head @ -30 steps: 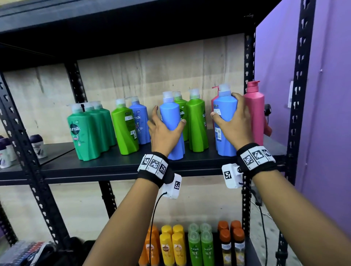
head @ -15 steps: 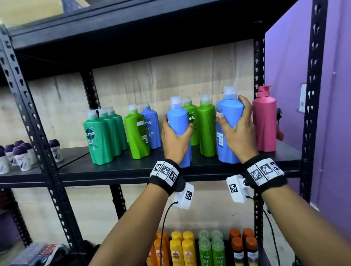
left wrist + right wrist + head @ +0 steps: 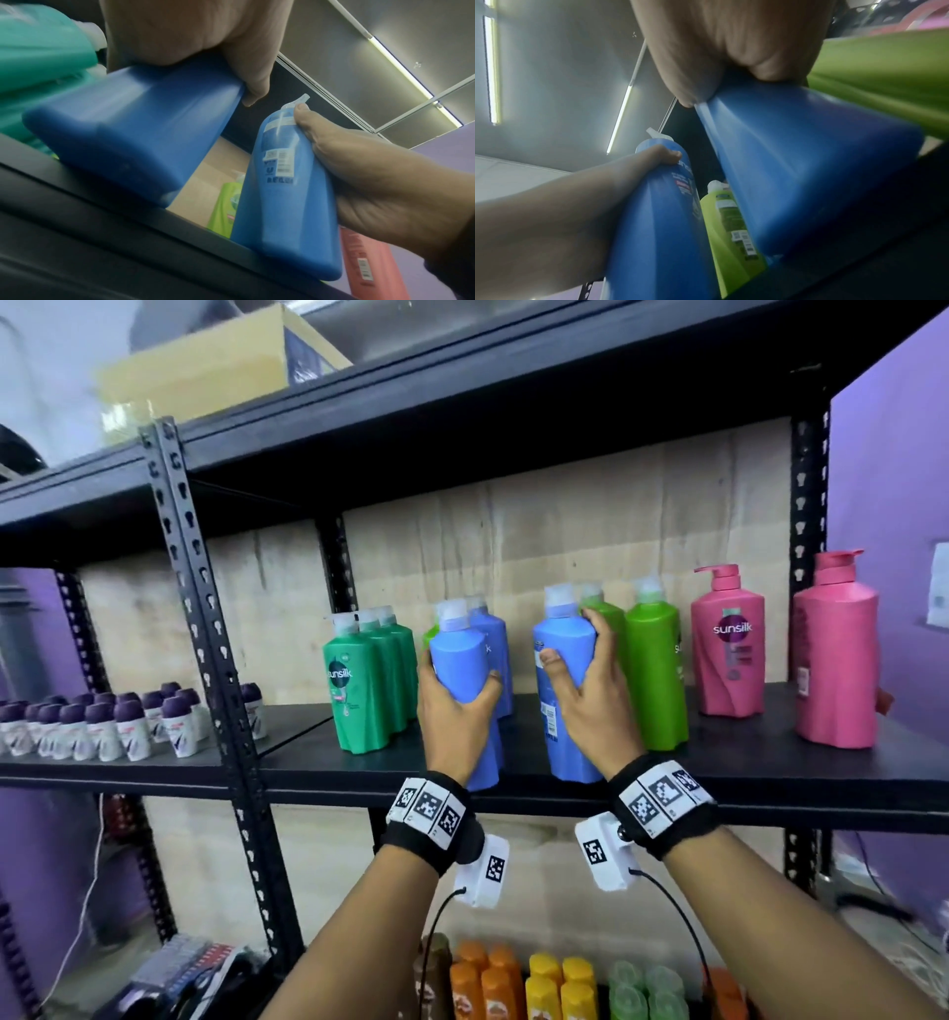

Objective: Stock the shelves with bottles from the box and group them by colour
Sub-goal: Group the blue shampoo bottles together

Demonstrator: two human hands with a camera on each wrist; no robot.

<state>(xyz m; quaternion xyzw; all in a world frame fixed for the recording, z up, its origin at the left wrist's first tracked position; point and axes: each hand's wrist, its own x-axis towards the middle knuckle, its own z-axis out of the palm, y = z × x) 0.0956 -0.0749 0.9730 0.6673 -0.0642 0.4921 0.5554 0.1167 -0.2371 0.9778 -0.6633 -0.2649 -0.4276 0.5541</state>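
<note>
Each bare forearm wears a black wristband (image 3: 430, 819) with square black-and-white code tags. A white camera box (image 3: 603, 855) hangs at each band's 6 o'clock, trailing a black cable (image 3: 683, 916).

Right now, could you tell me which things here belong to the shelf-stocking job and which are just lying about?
Part of the job:
- blue bottle in the left hand
- blue bottle in the right hand
- third blue bottle
- green bottles
- teal bottles
- pink bottles
- shelf

Just lying about:
- small purple-capped bottles
- cardboard box up top
</note>
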